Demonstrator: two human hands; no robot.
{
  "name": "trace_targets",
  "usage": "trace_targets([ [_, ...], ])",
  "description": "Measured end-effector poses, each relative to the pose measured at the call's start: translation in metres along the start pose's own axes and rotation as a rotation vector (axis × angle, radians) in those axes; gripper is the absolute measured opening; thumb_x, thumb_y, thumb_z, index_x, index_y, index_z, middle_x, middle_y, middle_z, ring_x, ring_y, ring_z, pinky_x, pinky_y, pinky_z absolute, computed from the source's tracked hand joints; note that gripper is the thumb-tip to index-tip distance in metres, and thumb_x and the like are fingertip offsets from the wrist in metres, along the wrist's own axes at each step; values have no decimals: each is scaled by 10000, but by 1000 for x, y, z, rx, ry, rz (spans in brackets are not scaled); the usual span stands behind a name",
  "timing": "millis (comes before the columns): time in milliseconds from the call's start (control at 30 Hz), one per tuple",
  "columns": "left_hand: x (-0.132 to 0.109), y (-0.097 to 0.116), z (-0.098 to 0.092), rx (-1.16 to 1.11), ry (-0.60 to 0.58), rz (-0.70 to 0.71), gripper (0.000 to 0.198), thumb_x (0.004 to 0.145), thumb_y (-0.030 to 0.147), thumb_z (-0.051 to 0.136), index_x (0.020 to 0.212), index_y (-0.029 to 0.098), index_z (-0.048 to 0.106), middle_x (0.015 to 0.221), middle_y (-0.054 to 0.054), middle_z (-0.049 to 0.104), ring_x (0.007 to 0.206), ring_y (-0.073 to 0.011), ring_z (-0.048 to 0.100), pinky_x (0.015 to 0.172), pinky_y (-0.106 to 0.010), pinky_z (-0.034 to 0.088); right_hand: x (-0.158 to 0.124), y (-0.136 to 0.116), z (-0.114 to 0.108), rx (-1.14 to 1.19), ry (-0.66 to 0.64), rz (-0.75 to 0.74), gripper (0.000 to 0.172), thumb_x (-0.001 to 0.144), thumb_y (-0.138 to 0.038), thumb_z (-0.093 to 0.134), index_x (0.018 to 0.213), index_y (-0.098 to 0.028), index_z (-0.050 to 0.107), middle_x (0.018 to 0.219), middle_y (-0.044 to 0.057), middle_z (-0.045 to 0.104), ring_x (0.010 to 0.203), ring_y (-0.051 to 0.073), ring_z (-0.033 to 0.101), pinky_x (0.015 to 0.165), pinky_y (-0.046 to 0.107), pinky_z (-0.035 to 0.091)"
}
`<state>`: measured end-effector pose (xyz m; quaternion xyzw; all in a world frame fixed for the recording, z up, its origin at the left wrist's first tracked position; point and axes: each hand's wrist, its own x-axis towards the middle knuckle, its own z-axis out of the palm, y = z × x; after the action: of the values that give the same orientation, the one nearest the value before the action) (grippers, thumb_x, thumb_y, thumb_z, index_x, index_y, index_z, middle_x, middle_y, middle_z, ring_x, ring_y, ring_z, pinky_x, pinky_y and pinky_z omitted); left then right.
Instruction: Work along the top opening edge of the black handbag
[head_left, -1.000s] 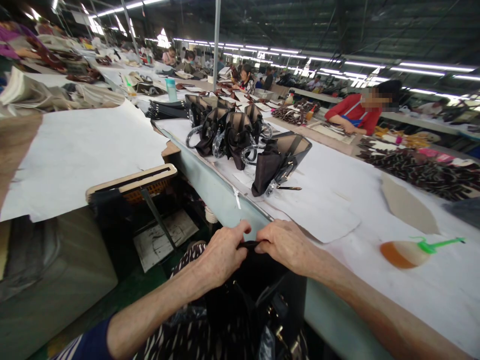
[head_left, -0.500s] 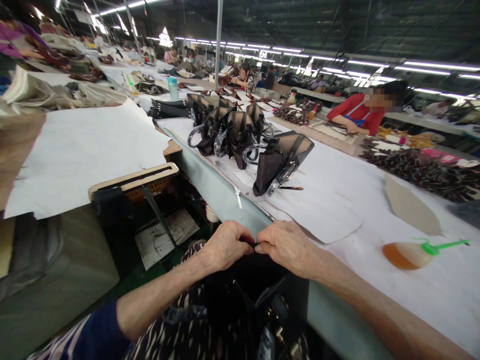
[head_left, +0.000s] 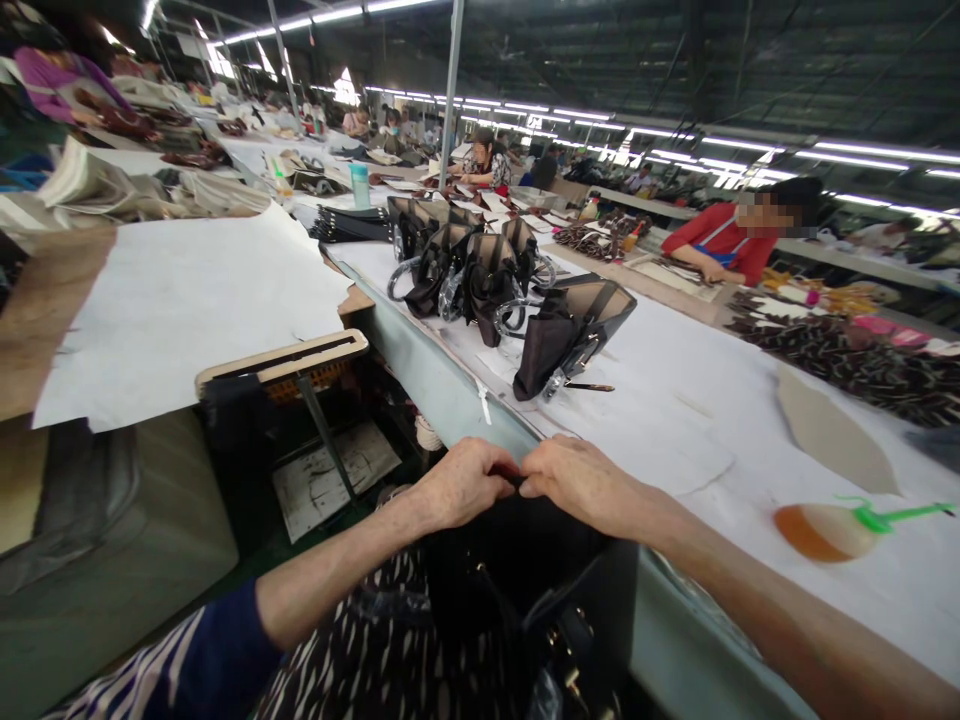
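A black handbag (head_left: 540, 590) with gold-coloured fittings rests on my lap, against the table's front edge. On its far upper edge, the fingers of my left hand (head_left: 469, 482) are pinched closed. Right beside it my right hand (head_left: 574, 482) pinches the same edge, thumb and fingers together. The fingertips nearly meet, and the bit of edge between them is mostly hidden. Clear plastic wrap shows on the bag's lower part.
Several dark handbags (head_left: 574, 325) with plastic-wrapped handles stand on the white-covered table (head_left: 675, 430). A squeeze bottle (head_left: 825, 530) of amber liquid with a green spout lies at right. Left is a narrow padded stand (head_left: 285, 358). Across the table, a co-worker in red (head_left: 720, 235) bends over pieces.
The view has shifted slightly, so the surroundings sit a little farther right. My two hands stay pinched at the bag's edge, their fingertips slightly turned.
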<state>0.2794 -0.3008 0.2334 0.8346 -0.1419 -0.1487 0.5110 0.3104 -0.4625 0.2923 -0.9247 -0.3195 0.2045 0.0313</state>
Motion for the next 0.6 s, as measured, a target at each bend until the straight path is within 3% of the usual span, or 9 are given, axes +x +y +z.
trace_targets([
  [100, 1, -5, -14, 43, -12, -19, 433, 614, 205, 606, 1045, 176, 582, 836, -6, 620, 729, -162, 527, 611, -227, 389, 1, 12, -7, 42, 40, 34, 186, 754, -251, 522, 588, -179, 562, 630, -4, 518, 686, 148, 504, 571, 232, 301],
  [167, 1, -12, -21, -4, -76, -38, 449, 586, 199, 636, 1031, 177, 581, 875, -12, 617, 774, -174, 532, 642, -235, 404, -2, 18, -11, 55, 40, 52, 184, 743, -246, 514, 575, -179, 543, 619, -10, 504, 669, 142, 494, 571, 231, 301],
  [333, 3, -27, -16, -367, -104, -88, 376, 557, 147, 629, 932, 133, 602, 788, -8, 607, 734, -157, 536, 650, -238, 415, -15, 24, -14, 44, 56, 66, 205, 742, -248, 501, 549, -176, 494, 613, -12, 520, 674, 144, 506, 585, 233, 307],
  [600, 10, 1, 3, -427, -155, -18, 264, 631, 173, 595, 885, 145, 660, 728, 5, 618, 650, -134, 536, 581, -211, 407, -34, 23, -19, -113, 60, 78, 183, 797, -234, 467, 654, -180, 569, 729, 47, 640, 780, 198, 570, 669, 274, 357],
])
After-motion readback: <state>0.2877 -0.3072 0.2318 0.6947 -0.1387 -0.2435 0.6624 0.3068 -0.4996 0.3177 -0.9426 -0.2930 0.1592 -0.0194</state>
